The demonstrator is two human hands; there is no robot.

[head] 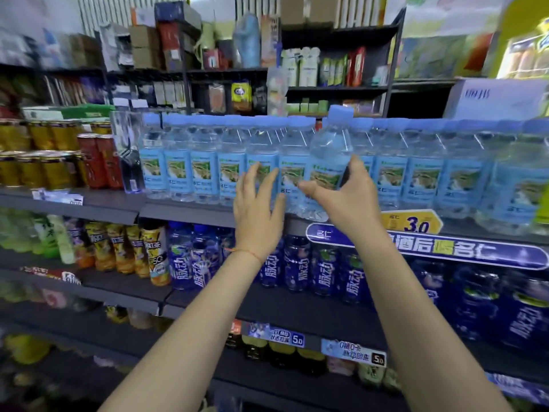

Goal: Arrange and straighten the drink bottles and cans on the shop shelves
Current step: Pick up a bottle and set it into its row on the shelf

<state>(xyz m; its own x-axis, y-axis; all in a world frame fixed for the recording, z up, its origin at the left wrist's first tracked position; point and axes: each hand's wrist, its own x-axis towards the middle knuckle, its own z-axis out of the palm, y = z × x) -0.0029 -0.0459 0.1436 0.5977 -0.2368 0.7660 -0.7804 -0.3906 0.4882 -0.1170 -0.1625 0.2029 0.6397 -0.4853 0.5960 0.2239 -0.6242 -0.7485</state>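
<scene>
At the front edge of the water shelf point(184, 211), your right hand point(341, 194) has its grip curled round a clear, blue-capped, blue-labelled bottle point(326, 162) that tilts cap-right, raised above its row. Your left hand point(257, 203), fingers straight, rests against the neighbouring bottles point(261, 162) just beside it. Judging by that tilt, it needs standing upright.

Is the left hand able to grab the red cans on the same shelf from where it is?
Probably yes. The left hand is open at the water bottles, and the red cans stand at the shelf's front edge with nothing before them, though it must move well leftwards.
</scene>
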